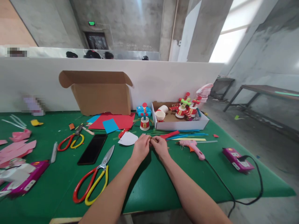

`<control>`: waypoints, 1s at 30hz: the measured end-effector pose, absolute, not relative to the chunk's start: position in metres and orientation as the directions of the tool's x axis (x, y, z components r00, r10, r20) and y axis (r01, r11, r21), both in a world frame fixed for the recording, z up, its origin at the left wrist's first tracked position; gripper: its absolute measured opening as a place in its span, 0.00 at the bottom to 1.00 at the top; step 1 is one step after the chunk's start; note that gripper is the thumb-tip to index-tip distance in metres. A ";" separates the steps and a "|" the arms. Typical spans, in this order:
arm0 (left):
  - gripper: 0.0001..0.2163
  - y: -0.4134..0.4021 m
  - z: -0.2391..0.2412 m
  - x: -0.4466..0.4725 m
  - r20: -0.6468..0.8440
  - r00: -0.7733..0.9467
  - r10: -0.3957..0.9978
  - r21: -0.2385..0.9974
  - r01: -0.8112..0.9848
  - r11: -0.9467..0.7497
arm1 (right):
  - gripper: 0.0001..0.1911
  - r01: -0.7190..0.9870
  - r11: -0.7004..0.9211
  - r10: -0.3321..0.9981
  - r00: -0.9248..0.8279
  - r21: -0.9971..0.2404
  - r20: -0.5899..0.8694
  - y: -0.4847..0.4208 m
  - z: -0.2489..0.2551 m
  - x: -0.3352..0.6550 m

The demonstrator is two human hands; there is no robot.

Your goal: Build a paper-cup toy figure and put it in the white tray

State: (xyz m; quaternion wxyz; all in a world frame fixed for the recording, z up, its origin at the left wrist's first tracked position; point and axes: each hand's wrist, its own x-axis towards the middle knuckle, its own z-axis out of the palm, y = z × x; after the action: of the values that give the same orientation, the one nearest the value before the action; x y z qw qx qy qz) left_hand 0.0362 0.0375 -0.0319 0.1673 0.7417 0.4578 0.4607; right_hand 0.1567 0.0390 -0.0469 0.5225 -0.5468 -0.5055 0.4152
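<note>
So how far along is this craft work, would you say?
Several decorated paper-cup figures already stand in the white box, and one stands on the green table. The left hand and right hand meet over a small piece, too hidden to identify. Plain cups and loose coloured strips look unused.

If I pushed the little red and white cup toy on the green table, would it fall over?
Probably yes. The cup toy stands upright on a small base with a tall stick topping, so it looks top-heavy. It seems to be paper, so likely light and easily crushed.
</note>
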 end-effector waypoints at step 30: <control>0.10 0.034 -0.032 0.033 0.419 0.262 0.869 0.586 0.653 -0.480 | 0.09 -0.260 -0.103 0.991 0.062 -0.960 -0.123 0.039 -0.049 0.151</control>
State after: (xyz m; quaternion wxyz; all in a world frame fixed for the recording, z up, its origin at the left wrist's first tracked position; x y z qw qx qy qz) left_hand 0.0332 0.0345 -0.0322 0.1494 0.7802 0.4877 0.3622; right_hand 0.1509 0.0392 -0.0492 0.5500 -0.4777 -0.3822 0.5685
